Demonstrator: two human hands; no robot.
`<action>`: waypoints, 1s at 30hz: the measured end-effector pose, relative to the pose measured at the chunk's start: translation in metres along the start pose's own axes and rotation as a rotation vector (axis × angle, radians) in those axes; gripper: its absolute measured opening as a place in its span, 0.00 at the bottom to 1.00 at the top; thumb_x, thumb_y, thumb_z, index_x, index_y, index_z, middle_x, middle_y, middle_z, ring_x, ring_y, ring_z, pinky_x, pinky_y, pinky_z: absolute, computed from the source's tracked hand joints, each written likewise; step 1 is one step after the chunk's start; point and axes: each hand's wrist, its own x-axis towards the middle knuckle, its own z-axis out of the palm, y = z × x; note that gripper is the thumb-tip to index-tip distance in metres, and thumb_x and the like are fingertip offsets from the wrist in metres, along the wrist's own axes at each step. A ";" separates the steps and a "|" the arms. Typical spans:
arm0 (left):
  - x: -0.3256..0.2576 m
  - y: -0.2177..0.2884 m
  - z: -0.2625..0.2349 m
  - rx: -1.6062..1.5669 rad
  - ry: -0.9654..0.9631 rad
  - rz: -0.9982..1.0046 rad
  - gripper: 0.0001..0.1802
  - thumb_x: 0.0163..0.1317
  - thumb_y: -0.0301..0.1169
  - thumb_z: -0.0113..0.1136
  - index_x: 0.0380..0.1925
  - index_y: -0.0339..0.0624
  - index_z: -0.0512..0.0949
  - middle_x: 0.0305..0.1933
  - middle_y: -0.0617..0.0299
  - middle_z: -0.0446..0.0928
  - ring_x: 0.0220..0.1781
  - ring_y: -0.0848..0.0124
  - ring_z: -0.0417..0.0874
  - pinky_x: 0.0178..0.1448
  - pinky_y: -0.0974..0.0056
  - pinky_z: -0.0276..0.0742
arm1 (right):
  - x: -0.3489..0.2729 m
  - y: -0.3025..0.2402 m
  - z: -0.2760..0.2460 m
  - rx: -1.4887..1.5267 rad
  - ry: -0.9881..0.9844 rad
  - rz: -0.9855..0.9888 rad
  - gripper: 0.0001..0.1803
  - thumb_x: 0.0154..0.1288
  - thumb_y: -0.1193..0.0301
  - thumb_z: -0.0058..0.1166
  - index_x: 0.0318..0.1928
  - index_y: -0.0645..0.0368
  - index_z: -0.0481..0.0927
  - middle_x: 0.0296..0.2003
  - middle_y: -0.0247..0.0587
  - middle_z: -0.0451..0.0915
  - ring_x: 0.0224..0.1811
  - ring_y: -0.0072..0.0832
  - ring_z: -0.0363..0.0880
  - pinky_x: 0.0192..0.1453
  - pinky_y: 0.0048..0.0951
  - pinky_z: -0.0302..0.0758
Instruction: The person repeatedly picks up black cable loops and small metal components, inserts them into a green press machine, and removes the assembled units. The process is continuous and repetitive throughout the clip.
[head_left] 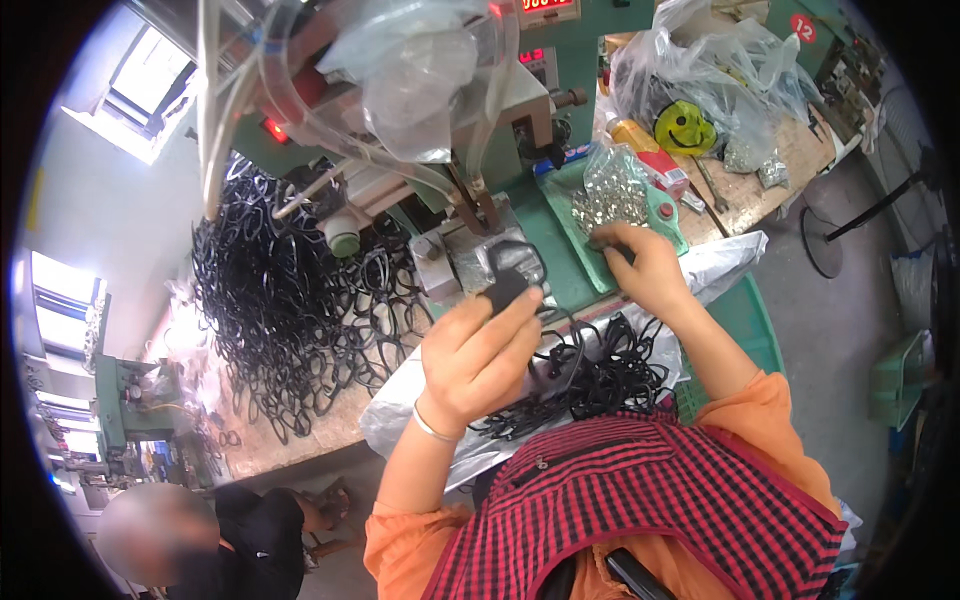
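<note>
Just below the machine's metal fixture (472, 262), the left hand (478, 355) has its grip pinching a black frame (518, 288); the fingers cover part of it and the rest is blurred, so whether it touches the fixture is hard to tell. To the right of that grip, the right hand (652, 268) reaches over a green tray (592, 268), fingertips beside a heap of small metal parts (610, 195). Something dark shows by those fingers; I cannot tell what it is, or whether this grip is pinching anything.

Below and between both grips, a loose heap of black frames (625, 370) lies on a pale plastic sheet (395, 405), partly hidden by the left hand and a checked apron (640, 470). Left of the left grip, a bigger tangle (265, 250) of frames is too dense to separate piece by piece. Above it, a clear plastic bag (415, 85) and hoses block much of the green machine (575, 60), whose top is cut off.

The table (290, 452) is worn wood, carrying plastic bags (640, 75) beyond the right grip. Farther right lies grey floor (800, 330); far left, a seated person (262, 535) with a blurred head, and glaring windows (150, 75).
</note>
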 end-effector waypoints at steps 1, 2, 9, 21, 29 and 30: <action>-0.003 -0.002 0.005 -0.003 -0.036 0.002 0.11 0.48 0.19 0.67 0.34 0.40 0.81 0.46 0.58 0.87 0.36 0.60 0.80 0.39 0.61 0.81 | -0.007 0.008 -0.001 -0.063 -0.017 0.007 0.14 0.64 0.79 0.53 0.50 0.62 0.84 0.47 0.43 0.86 0.52 0.32 0.84 0.60 0.31 0.77; -0.006 -0.004 0.008 0.007 -0.012 0.034 0.13 0.46 0.21 0.69 0.34 0.40 0.81 0.45 0.59 0.87 0.36 0.60 0.80 0.40 0.60 0.81 | -0.009 0.013 -0.003 -0.039 0.044 -0.016 0.14 0.64 0.79 0.53 0.49 0.62 0.84 0.46 0.44 0.86 0.51 0.35 0.85 0.59 0.33 0.77; -0.011 -0.003 0.013 0.000 0.010 -0.020 0.14 0.44 0.22 0.72 0.32 0.44 0.80 0.43 0.61 0.87 0.32 0.62 0.78 0.37 0.61 0.79 | 0.021 0.033 -0.024 0.023 0.192 0.025 0.10 0.59 0.79 0.55 0.41 0.60 0.84 0.41 0.43 0.84 0.47 0.43 0.82 0.55 0.38 0.76; -0.033 0.010 0.025 -0.111 0.064 -0.195 0.18 0.42 0.20 0.68 0.38 0.38 0.83 0.48 0.52 0.85 0.40 0.56 0.83 0.54 0.54 0.84 | 0.000 0.015 -0.020 -0.466 0.023 0.074 0.04 0.52 0.70 0.66 0.30 0.55 0.85 0.33 0.43 0.82 0.43 0.45 0.80 0.53 0.44 0.76; -0.088 0.049 -0.010 0.119 0.140 -0.443 0.27 0.52 0.22 0.67 0.55 0.41 0.78 0.56 0.46 0.83 0.49 0.55 0.87 0.52 0.59 0.80 | 0.020 0.014 0.008 -0.409 0.200 0.034 0.05 0.54 0.70 0.63 0.32 0.57 0.85 0.30 0.42 0.85 0.37 0.42 0.84 0.43 0.41 0.79; -0.086 0.041 -0.030 0.262 0.186 -0.456 0.24 0.55 0.22 0.64 0.55 0.39 0.78 0.54 0.44 0.83 0.48 0.54 0.86 0.54 0.56 0.80 | 0.022 0.008 0.005 -0.294 0.224 0.114 0.06 0.56 0.70 0.63 0.33 0.57 0.84 0.30 0.43 0.86 0.35 0.42 0.85 0.42 0.40 0.80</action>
